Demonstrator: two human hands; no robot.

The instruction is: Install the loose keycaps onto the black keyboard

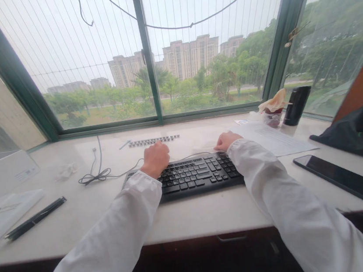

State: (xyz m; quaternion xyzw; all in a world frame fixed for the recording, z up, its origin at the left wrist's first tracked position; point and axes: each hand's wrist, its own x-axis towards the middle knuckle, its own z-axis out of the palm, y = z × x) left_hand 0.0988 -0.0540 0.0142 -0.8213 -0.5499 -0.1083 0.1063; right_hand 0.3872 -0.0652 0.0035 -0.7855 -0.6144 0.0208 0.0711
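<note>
We see the black keyboard point(200, 184) flat on the white desk point(198, 217). Our left hand point(157, 159) curls over its left part, and our right hand point(227, 140) bends at its top right edge. We can't tell if either one grips anything. We think we are working on the keys, which calls for small, gentle fingers next. Just past the keyboard, little dark pieces point(154, 140) lie in rows. The key marks, the paper's point(272, 139) print and the far-left label point(25, 173) are too tiny or blurry to read.
</note>
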